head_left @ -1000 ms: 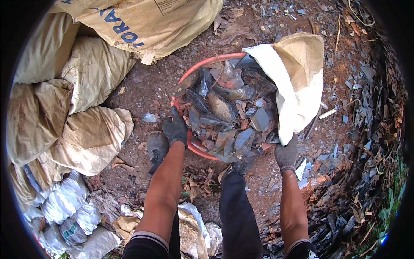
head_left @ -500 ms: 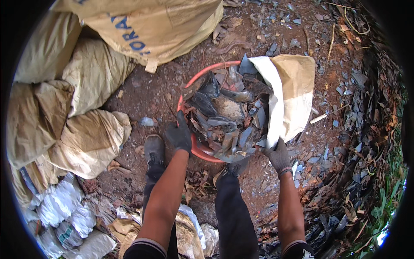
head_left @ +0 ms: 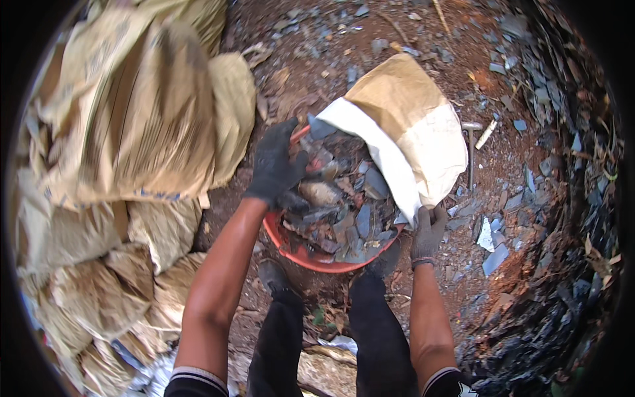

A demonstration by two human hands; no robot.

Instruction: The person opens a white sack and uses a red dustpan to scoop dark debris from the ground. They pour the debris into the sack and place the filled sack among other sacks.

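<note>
Left hand [head_left: 276,165] in a dark glove, clamped over the far left rim of the red basin [head_left: 291,248], fingers [head_left: 291,198] curled inward onto the grey stone shards [head_left: 344,218] heaped inside. Right hand [head_left: 426,231], also gloved, closed at the basin's right rim, just where the white lip of the tan sack [head_left: 410,126] hangs; hard to tell whether the lip is pinched in the same grip. Basin held off the ground in front of the legs, above the boots [head_left: 274,278], heaped nearly to the brim, its far side touching the sack's mouth.

Likely trouble, judged from this alone: with the load so near the brim, any tilt toward the body apt to send shards over the near rim onto the boots. Sack mouth limp and only partly open, so apt to fold and turn pieces aside onto the dirt. Sharp flat edges right under the left fingers, so a sliding shard apt to nick the glove or jam a fingertip against the rim. Heavy load on two rim grips only, so a slip on either side apt to tip the whole basin.

Edges and room: stacked filled sacks [head_left: 132,126] close on the left, near the left elbow, little swing that way. Bare red earth beyond the sack and to the right, though strewn with loose shards [head_left: 493,255] and a hammer [head_left: 469,155] just beside the sack. Dark rubble heap [head_left: 549,331] further right, well apart. Footing uneven all round.
</note>
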